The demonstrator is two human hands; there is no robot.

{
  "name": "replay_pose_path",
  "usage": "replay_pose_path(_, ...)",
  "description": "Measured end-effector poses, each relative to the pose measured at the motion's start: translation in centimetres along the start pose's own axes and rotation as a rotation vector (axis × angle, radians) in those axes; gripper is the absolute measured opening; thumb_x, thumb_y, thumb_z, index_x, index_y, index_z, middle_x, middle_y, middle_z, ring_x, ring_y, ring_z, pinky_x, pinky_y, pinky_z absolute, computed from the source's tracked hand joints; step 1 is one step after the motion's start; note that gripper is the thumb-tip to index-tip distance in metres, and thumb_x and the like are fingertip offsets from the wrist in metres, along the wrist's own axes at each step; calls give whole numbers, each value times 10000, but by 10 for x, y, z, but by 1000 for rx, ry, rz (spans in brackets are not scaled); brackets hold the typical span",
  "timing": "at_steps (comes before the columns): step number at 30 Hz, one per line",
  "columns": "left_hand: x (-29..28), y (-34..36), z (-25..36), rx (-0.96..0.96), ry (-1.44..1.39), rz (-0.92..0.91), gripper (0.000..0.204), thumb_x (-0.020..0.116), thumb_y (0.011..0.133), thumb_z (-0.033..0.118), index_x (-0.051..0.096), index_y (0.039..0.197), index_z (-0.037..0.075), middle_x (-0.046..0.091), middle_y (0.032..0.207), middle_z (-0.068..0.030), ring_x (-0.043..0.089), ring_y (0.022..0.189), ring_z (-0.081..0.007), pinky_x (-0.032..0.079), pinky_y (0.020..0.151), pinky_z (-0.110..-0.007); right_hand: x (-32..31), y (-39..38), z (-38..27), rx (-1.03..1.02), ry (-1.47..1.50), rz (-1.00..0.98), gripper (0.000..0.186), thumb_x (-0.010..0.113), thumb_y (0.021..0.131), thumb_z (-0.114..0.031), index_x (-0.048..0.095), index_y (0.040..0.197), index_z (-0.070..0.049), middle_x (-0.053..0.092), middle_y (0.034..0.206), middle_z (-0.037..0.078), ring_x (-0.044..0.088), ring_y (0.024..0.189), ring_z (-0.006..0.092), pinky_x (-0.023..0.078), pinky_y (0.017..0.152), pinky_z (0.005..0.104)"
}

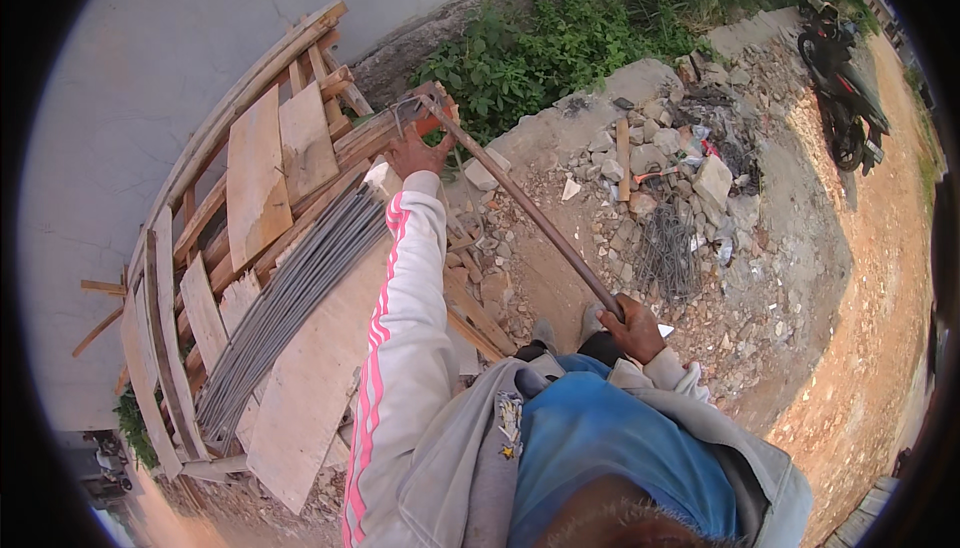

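Note:
My right hand [635, 330] is wrapped round the lower end of a long rusty metal bar [535, 213]. The bar slants up and left to the end of a wooden beam [375, 138] with an orange-red patch. There its tip meets a thin bent steel rod [399, 116]. My left hand [418, 155] is at that beam end, thumb and fingers curled about the thin rod; its exact grip is partly hidden. Beside my left forearm, a bundle of long grey steel rods [300, 293] lies across the boards.
Stacked planks and beams [258, 183] lean along the grey wall [160, 78] at left. Rubble [650, 148] and a tangle of wire [668, 253] lie to the right. Green plants [530, 68] grow behind. A motorcycle [843, 93] is parked at far right by a dirt road [890, 238].

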State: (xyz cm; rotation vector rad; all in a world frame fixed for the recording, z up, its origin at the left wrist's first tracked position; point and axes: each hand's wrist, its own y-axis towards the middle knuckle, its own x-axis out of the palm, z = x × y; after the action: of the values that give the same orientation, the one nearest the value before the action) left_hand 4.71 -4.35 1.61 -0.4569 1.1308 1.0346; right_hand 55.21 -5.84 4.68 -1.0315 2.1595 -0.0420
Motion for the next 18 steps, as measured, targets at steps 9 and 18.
replay_pose_path(9,3,27,-26,-157,-77,90,562,682,879,392,594,1317,50,675,1172,-248,655,1077,-414,503,950,-497,-32,15,9,-100,231,-17,351,708,930,-332,646,903,13,505,689,65,480,638,177,394,594,386)
replay_pose_path(18,11,15,26,233,-427,216,300,615,918,216,726,1106,11,729,937,-230,706,836,-388,544,780,-432,-61,19,86,-35,254,57,389,762,907,-382,675,981,-10,508,692,3,468,656,119,401,596,324)
